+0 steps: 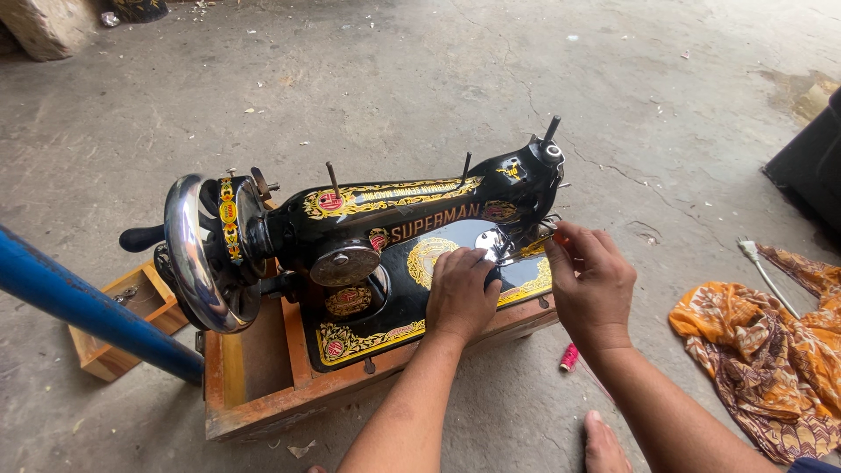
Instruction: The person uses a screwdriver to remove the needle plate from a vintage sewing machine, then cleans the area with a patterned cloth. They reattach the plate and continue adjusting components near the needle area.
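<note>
On a bare concrete floor, a person is working at a black hand-crank sewing machine w/ gold scroll decals, sitting in an open wooden base. The left hand is lying palm-down on the machine bed, fingers spread flat, touching the shiny metal plate by the needle end. The right hand is hovering just beside the needle area, thumb & fingertips pinched together; whether they are holding thread is too small to tell. Round red-and-gold badges are showing on the arm & on a yellow band by the chrome handwheel at left. A pink thread spool is lying on the floor near the right wrist. An orange patterned cloth is lying at right, well apart. A blue pole is crossing the lower left, above a small wooden box.
</note>
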